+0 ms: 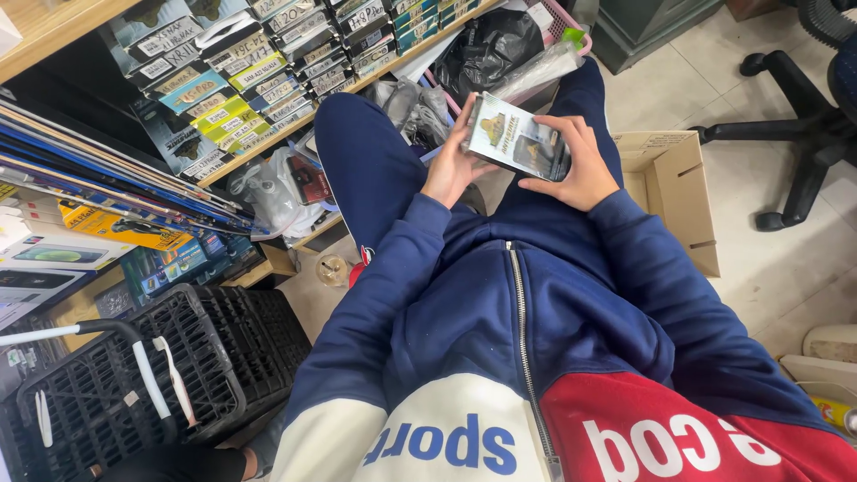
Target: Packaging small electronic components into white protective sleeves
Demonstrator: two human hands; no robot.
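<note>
Your left hand [449,170] and right hand [576,165] clamp the flat, glossy rectangular retail package [516,138] above your lap, one at each end. It looks light, stiff and slippery: hold its edges, not its faces.

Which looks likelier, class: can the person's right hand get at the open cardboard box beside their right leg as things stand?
Probably yes, but not at once. The cardboard box sits open just beside the right hand, nothing between them; yet that hand and the left hand both grip a flat packet.
</note>
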